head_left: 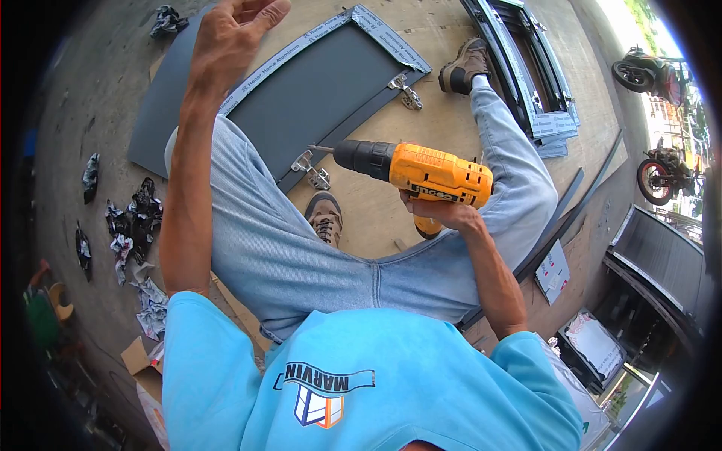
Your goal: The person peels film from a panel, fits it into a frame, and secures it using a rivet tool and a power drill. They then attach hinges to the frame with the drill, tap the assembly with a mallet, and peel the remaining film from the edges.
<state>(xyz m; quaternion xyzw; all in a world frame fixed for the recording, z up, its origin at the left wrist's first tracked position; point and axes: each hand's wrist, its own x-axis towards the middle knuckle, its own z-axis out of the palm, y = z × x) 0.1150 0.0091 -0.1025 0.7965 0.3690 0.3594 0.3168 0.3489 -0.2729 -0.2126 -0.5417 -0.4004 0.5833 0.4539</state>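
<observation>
My right hand [451,214] is wrapped around the grip of an orange and black cordless drill [440,174], held level above my legs. The drill points left; its thin bit overlaps a metal hinge [311,171] on the edge of a dark grey panel [308,98]. A second hinge [406,92] sits farther along that edge. Taped protective film runs around the panel's other edges. My left hand [233,26] is raised over the far left side of the panel, thumb apart, with its fingertips cut off by the top of the view. Nothing shows in it.
Dark metal frames [519,68] lie stacked at upper right beside my shoe [466,66]. Crumpled film [135,218] litters the floor at left. Long dark profiles [575,207] lie at right, with motorcycles [654,177] beyond. A cardboard box [143,368] stands at lower left.
</observation>
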